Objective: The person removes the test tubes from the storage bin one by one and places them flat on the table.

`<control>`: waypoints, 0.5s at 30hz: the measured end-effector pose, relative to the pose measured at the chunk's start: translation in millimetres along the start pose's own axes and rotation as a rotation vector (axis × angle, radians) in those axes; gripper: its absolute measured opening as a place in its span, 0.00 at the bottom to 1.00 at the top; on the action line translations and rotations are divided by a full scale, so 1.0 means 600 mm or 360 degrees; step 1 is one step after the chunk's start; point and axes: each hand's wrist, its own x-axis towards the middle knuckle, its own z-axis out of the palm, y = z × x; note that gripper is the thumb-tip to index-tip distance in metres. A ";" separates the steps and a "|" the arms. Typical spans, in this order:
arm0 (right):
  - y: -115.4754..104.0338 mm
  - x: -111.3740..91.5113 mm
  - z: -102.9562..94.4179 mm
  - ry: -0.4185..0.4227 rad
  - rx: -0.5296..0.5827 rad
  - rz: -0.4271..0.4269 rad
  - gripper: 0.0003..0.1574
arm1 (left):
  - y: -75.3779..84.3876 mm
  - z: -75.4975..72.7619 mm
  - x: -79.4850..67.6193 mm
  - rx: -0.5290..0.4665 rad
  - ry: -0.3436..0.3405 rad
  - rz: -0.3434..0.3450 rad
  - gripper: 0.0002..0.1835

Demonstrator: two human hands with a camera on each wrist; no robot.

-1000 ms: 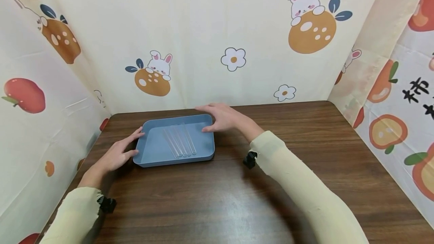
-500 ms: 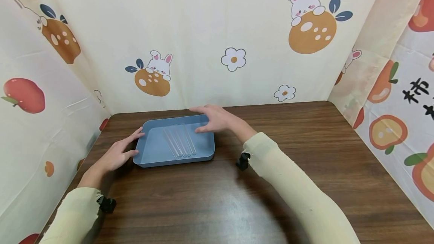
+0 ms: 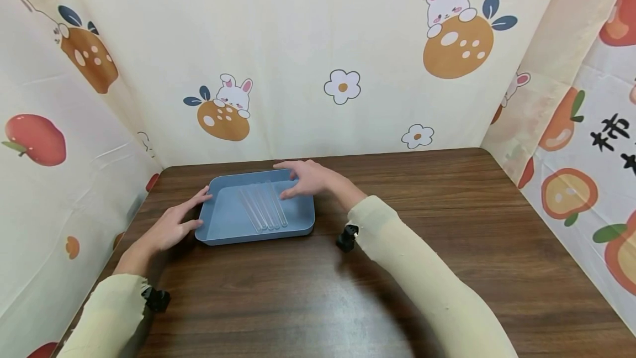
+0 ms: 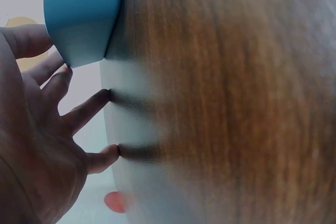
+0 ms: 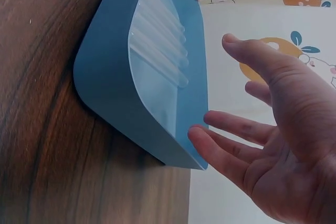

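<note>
A shallow blue tray [image 3: 226,225] sits toward the back left of the table, with several clear test tubes [image 3: 268,209] lying side by side in it. At the tray's left end my left hand [image 3: 174,225] touches the rim with thumb and fingertips, its fingers spread; in the left wrist view, two fingertips [image 4: 107,95] rest on the table beside the tray's corner. Over the tray's right end hovers my right hand [image 3: 310,177], fingers loosely bent, holding nothing. The right wrist view has this hand [image 5: 294,124] close by the tray's rim, with the tubes [image 5: 157,35] beyond its thumb.
The dark wooden table [image 3: 397,269] extends forward and right of the tray. A printed cloth backdrop [image 3: 298,70] rises right behind the tray, and cloth panels [image 3: 49,192] stand along both sides.
My right hand has moved left and slightly down, further over the tray and nearer the test tubes. The left hand, tray and tubes have stayed in place.
</note>
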 end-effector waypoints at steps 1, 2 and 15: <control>-0.002 0.000 0.002 0.0006 0.0006 0.0007 0.55 | 0.000 0.000 0.000 -0.0001 -0.0001 -0.0002 0.35; -0.003 0.001 0.004 0.0014 0.0012 0.0018 0.55 | 0.000 0.000 0.000 0.0000 -0.0002 -0.0003 0.35; -0.020 0.016 0.031 0.0202 -0.0073 0.0138 0.50 | -0.002 0.000 -0.001 0.0000 0.0012 0.0036 0.35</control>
